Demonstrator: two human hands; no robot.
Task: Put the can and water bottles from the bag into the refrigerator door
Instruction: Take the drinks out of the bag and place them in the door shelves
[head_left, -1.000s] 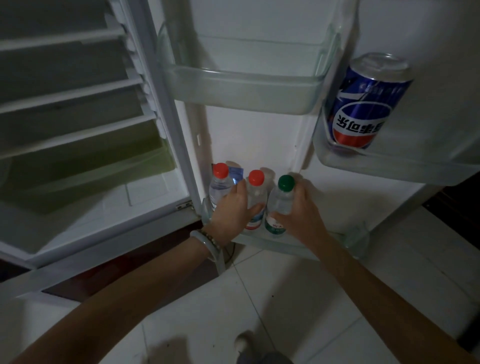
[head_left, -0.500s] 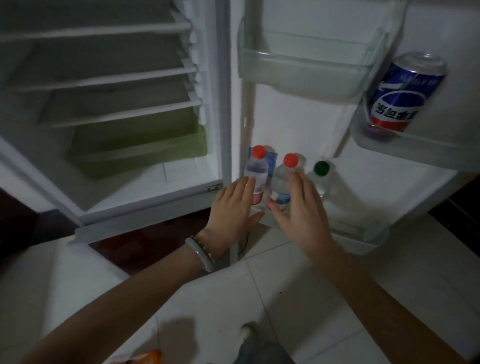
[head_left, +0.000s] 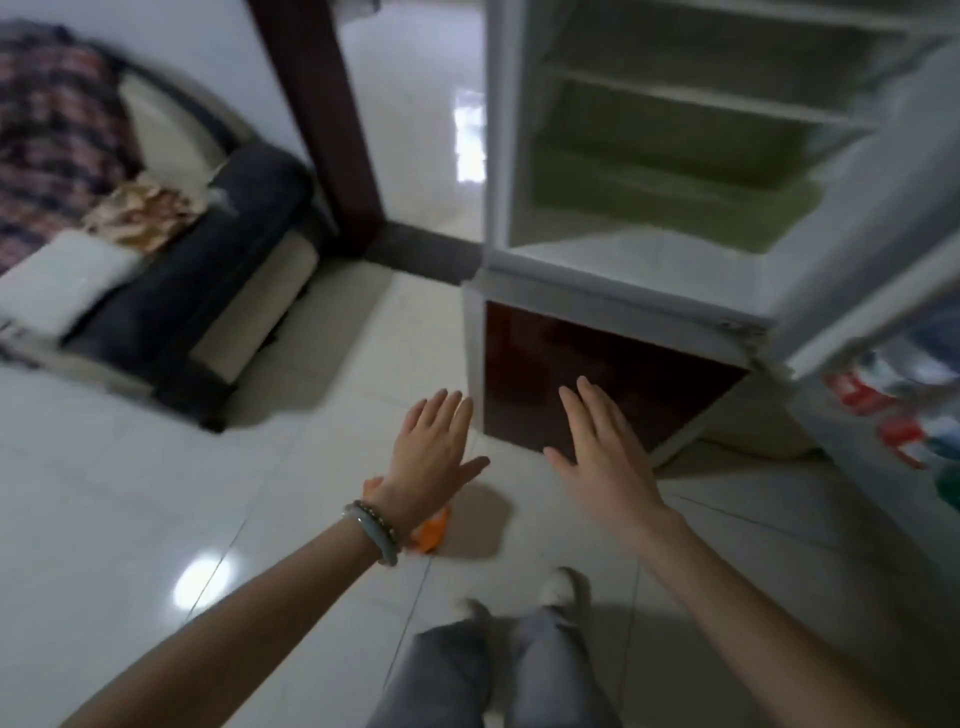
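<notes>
White floor tiles (head_left: 156, 467) filled most of the head view, with a dark sofa (head_left: 208, 291) piled with cushions off to the left and the open refrigerator (head_left: 649, 156) standing ahead on the right, its shelves bare and its lower front a dark red panel (head_left: 597, 389).

A second before, both my hands had been down on the water bottles in the lowest door shelf; now they had come off and hung in the air over the floor. My left hand (head_left: 434, 457) was spread flat with nothing in it, two bracelets (head_left: 371, 530) on the wrist, and my right hand (head_left: 602, 457) was likewise open and empty in front of the red panel.

My gaze had swung left, so the refrigerator door (head_left: 883, 208) sat blurred at the right edge. There I could make out only smears of red and green (head_left: 904, 421), likely the bottle caps and labels, standing in the door. The can was out of sight.

An orange scrap (head_left: 434, 535), probably the bag, lay on the tiles under my left wrist. I judged the loading nearly or fully done.
</notes>
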